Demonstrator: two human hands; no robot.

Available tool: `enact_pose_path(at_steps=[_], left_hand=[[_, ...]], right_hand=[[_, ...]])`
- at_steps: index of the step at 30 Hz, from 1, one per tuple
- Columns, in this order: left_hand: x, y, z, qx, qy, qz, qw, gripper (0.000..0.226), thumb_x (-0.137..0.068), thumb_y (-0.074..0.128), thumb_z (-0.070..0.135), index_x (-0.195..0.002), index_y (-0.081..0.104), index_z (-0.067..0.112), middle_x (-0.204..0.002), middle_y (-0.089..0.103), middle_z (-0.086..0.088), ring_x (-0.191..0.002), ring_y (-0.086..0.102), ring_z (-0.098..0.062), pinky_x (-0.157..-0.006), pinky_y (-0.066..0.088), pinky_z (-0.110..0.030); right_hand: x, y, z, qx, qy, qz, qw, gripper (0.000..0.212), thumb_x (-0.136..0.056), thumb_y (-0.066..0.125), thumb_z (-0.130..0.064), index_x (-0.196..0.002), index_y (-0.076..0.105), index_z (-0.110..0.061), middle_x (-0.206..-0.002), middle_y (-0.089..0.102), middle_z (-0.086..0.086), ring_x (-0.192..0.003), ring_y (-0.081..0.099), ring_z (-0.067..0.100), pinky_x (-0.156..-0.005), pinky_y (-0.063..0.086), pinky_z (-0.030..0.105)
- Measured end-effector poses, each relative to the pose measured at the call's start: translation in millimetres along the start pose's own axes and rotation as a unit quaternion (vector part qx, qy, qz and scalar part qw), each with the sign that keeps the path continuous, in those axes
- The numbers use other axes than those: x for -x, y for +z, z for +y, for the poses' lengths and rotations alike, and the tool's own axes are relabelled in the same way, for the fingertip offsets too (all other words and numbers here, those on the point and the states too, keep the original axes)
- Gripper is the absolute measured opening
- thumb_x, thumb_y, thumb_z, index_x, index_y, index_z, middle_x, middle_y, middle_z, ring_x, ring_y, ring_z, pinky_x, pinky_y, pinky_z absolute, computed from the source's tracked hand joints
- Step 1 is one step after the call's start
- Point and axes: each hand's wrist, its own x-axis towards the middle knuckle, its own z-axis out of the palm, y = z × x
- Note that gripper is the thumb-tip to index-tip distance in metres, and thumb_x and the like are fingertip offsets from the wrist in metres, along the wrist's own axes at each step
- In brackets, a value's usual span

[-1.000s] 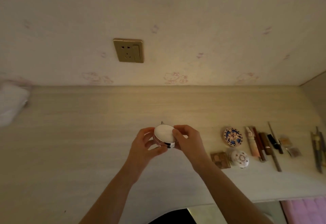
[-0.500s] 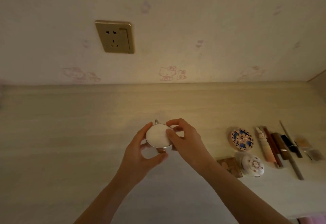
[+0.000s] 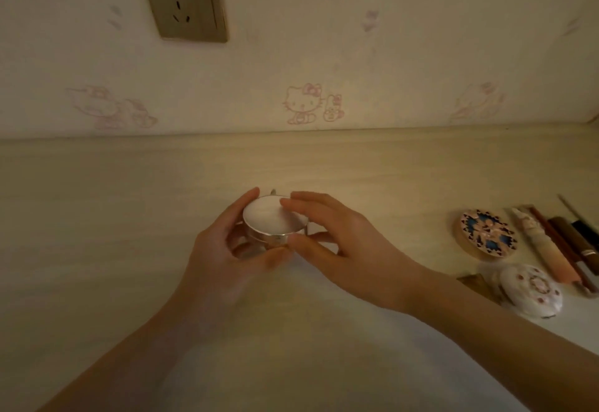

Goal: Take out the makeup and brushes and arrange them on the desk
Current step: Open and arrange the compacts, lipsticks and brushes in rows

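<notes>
I hold the round compact [image 3: 274,222] between both hands over the desk [image 3: 129,201]. My left hand [image 3: 223,249] curls around its left side, with the fingers behind and the thumb in front. My right hand [image 3: 340,243] pinches its right edge, fingers laid across the lid and thumb at the near rim. It seems lifted, though the dim light leaves that unsure. A patterned compact [image 3: 487,233] lies well right of my right fingers.

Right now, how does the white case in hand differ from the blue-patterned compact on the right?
The white case is gripped between the left hand and right hand; the blue-patterned compact lies untouched on the desk. The white case has a plain top and shiny silver side; the blue-patterned compact has a floral top and tan rim. Both are round.
</notes>
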Motion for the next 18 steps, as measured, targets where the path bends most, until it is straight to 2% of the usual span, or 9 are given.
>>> enact_pose_path(at_steps=[5, 10, 14, 18], left_hand=[[8, -10, -15, 0.035, 0.004, -0.015, 0.999, 0.095, -0.039, 0.094, 0.025, -0.127, 0.057, 0.026, -0.114, 0.070, 0.012, -0.104, 0.066, -0.005, -0.081, 0.052, -0.015], [42, -13, -19, 0.039, 0.020, -0.074, 0.996, 0.068, -0.052, 0.088, 0.021, -0.117, 0.067, 0.024, -0.112, 0.071, 0.000, -0.102, 0.067, -0.011, -0.079, 0.051, -0.016], [68, -14, -12, 0.054, 0.018, -0.085, 0.995, 0.061, -0.056, 0.086, 0.024, -0.114, 0.069, 0.031, -0.112, 0.072, 0.001, -0.101, 0.067, -0.012, -0.080, 0.052, -0.020], [87, -10, -7, 0.044, 0.027, -0.078, 0.996, 0.062, -0.056, 0.090, 0.023, -0.113, 0.069, 0.030, -0.114, 0.071, 0.001, -0.103, 0.068, -0.015, -0.081, 0.053, -0.021]], right_hand=[[12, 11, 8, 0.026, -0.047, 0.026, 0.998, 0.042, -0.095, 0.054, -0.025, -0.137, 0.050, -0.022, -0.138, 0.047, -0.004, -0.124, 0.049, 0.010, -0.102, 0.044, 0.033], [48, 24, -2, 0.042, -0.060, 0.046, 0.996, 0.039, -0.095, 0.055, -0.020, -0.134, 0.053, -0.021, -0.131, 0.054, -0.003, -0.115, 0.054, 0.006, -0.094, 0.048, 0.023], [75, 34, -13, 0.054, -0.053, 0.068, 0.995, 0.040, -0.095, 0.056, -0.017, -0.134, 0.053, -0.022, -0.137, 0.051, -0.004, -0.122, 0.050, 0.006, -0.098, 0.046, 0.023], [94, 41, -23, 0.061, -0.041, 0.080, 0.994, 0.042, -0.095, 0.055, -0.016, -0.135, 0.051, -0.026, -0.144, 0.044, -0.008, -0.128, 0.044, 0.004, -0.095, 0.043, 0.010]])
